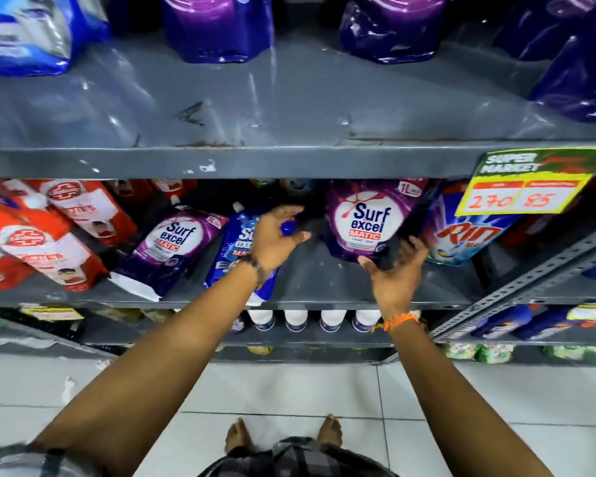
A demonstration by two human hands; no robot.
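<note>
A purple Surf excel Matic pouch [365, 222] stands upright on the middle grey shelf [310, 270]. My right hand [396, 273] is just below and to its right, palm up and fingers spread, touching the pouch's lower edge. My left hand [276, 235] reaches in to the left of that pouch, with fingers and thumb spread. A small blue cap [288, 228] shows between them; I cannot tell whether the hand holds it. A blue Surf excel pouch [233, 249] leans just left of and behind my left wrist.
A second purple Surf pouch [172, 246] and red-and-white packs [49, 242] lean on the left. A Rin pack [468, 235] and a price tag [527, 187] are on the right. Purple and blue bags fill the top shelf [289, 160]. White bottles [296, 320] stand below.
</note>
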